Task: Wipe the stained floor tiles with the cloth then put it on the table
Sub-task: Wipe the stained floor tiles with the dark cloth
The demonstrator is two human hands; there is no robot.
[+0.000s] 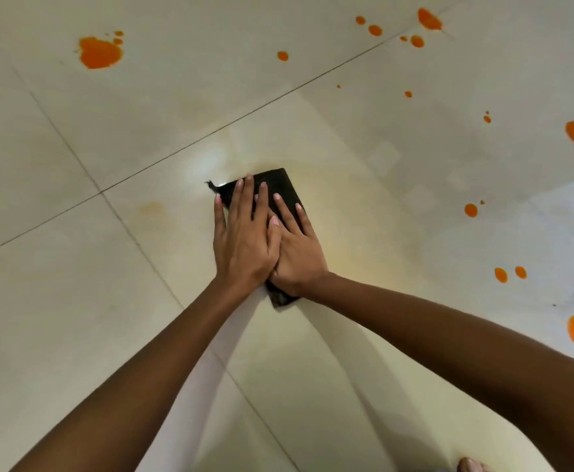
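Orange stains (pixel 100 52) dot the pale floor tiles (pixel 57 301). Left grip (pixel 244 240) and right grip (pixel 299 257), fingers straight, press the black cloth (pixel 287 189).

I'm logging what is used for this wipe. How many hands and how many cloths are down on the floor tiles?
Hands: 2 (left hand, right hand, both pressed flat)
Black cloth: 1
Total: 3
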